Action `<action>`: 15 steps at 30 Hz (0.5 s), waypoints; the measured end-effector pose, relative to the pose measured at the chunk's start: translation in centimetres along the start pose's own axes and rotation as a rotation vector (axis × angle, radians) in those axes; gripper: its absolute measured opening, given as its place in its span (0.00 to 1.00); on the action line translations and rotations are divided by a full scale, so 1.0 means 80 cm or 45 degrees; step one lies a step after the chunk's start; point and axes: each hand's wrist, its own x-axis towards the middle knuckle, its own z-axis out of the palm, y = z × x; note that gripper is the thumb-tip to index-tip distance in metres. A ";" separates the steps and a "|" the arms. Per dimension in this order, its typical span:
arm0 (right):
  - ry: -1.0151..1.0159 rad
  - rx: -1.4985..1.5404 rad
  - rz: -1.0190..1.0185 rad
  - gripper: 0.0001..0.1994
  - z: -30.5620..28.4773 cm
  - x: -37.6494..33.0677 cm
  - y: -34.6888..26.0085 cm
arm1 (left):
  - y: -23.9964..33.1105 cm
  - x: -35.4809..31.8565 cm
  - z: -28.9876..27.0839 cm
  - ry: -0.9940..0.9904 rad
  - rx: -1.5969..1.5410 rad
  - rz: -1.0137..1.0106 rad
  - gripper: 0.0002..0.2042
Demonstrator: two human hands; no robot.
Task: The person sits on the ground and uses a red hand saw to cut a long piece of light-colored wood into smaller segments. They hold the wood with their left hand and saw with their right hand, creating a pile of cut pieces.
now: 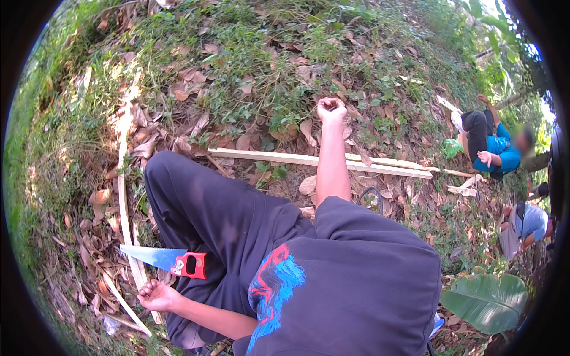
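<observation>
My left hand [157, 295], at the lower left, has its fingers curled in with nothing visible in them. It is beside a long pale wooden strip [124, 199] on the ground. Just above that hand is a hand saw [155, 257] with a red handle, by my dark-trousered leg; its blade crosses over the strip. My right hand [331, 110] is stretched out toward the upper middle, closed into a loose fist, with no object visible in it. Below it, my forearm passes over pale wooden battens [267, 156] lying on the leafy ground.
A thinner wood piece [126, 307] lies at the lower left. On the right, a person in a teal shirt [502, 148] is on the ground, with another person in light blue [532, 222] below. A broad green leaf [487, 302] is at the lower right. Dry leaves and weeds surround me.
</observation>
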 end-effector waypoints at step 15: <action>0.475 0.055 -1.227 0.14 0.041 -0.013 -0.579 | 0.021 0.096 -0.046 0.085 0.412 -0.070 0.13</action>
